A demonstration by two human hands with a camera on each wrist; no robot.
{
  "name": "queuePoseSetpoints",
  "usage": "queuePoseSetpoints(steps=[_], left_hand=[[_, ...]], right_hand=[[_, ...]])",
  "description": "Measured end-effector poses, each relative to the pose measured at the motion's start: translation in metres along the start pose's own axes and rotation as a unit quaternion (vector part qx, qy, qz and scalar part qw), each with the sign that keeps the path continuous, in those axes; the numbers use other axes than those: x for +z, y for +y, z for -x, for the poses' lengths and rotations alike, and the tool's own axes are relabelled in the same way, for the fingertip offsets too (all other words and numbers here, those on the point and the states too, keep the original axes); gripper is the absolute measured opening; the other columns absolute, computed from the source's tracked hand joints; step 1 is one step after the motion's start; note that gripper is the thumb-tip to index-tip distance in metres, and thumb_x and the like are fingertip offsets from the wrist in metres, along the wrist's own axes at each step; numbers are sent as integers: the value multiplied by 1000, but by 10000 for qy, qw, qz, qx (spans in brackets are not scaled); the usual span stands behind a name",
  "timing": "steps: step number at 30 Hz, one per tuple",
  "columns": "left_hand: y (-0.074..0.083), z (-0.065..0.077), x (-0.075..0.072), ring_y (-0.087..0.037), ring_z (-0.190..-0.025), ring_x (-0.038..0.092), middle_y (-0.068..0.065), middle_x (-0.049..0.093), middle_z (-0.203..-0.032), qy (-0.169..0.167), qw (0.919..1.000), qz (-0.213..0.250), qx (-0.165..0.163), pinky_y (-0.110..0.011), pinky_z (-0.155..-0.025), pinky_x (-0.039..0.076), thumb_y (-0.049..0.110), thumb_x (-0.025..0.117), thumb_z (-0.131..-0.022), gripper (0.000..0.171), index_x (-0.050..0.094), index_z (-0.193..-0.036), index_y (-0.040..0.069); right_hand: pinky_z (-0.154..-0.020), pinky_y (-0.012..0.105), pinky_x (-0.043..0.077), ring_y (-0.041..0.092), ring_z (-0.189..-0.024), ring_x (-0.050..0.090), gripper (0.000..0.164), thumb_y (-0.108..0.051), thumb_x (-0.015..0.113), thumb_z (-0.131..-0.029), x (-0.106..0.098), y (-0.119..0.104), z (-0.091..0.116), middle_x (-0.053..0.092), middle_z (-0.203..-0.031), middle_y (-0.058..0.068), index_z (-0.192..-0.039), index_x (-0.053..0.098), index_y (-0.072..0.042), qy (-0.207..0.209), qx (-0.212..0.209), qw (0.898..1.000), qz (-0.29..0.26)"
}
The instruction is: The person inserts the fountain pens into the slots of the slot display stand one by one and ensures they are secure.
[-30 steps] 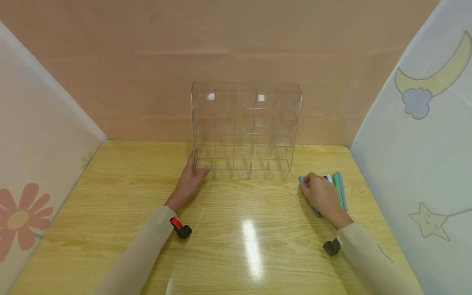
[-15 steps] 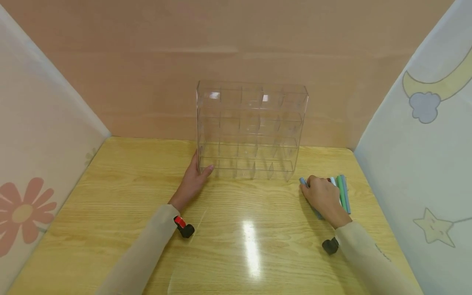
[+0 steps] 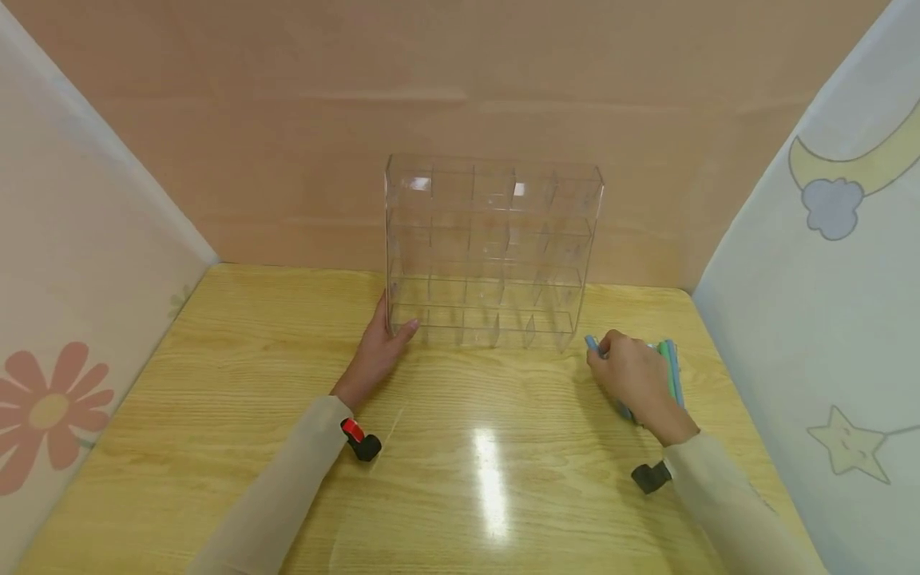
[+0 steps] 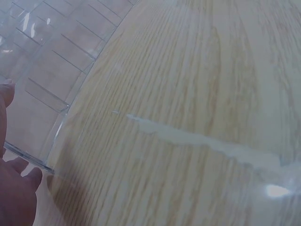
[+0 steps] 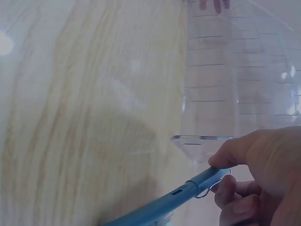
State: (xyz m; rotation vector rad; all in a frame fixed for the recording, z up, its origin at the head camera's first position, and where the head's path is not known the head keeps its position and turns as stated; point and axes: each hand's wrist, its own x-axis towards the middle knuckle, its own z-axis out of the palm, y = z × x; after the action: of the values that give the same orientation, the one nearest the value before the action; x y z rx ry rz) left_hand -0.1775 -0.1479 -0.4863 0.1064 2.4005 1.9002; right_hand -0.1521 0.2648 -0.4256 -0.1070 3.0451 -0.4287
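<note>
A clear plastic rack (image 3: 493,212) with rows of small compartments stands upright at the back of the table. My left hand (image 3: 377,347) grips its lower left corner, thumb in front and fingers behind the side panel. To the right of the rack, my right hand (image 3: 632,375) pinches a blue pen (image 5: 162,207) between thumb and fingers near its capped, clipped end. That pen slants, its upper end poking out past the fingertips in the head view. Beside this hand lie a green pen (image 3: 668,367) and another blue pen (image 3: 676,375), partly hidden by it.
The wooden table (image 3: 446,471) reaches back to a plain orange-brown wall sheet (image 3: 302,136). White decorated panels flank it, one with a flower (image 3: 49,411), the other with a star (image 3: 848,443). A black wrist camera (image 3: 365,447) sits on the left sleeve.
My right hand has risen slightly with the blue pen, covering more of the pens beside it. My left hand keeps its grip on the rack; the head view has shifted a little.
</note>
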Motion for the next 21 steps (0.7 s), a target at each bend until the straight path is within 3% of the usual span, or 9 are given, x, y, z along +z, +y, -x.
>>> queuePoseSetpoints(steps=[5,14,21], left_hand=[[-2,-1,-1,-24,-169,7,2,7,-182,24,9998,-56,192,-59,-136,11,27,59,-111,87,-2,-173,34],[0,1,0,-27,-169,8,-3,9,-182,68,9995,-42,296,-58,-136,11,26,58,-111,85,0,-174,29],[0,0,2,-29,-169,8,-5,9,-182,104,9995,-141,255,-59,-136,10,24,58,-112,84,0,-174,25]], right_hand=[[-41,25,29,13,-43,38,36,-29,50,-104,-14,-8,7,52,-56,3,-104,64,3,-22,-57,10000,-18],[-42,23,24,11,-45,30,30,-25,48,-96,-37,-20,19,52,-56,1,-106,59,1,-3,-31,10000,-87],[-43,27,29,16,-47,41,34,-27,51,-95,-52,-27,27,76,-90,15,-113,59,0,-43,63,9995,-291]])
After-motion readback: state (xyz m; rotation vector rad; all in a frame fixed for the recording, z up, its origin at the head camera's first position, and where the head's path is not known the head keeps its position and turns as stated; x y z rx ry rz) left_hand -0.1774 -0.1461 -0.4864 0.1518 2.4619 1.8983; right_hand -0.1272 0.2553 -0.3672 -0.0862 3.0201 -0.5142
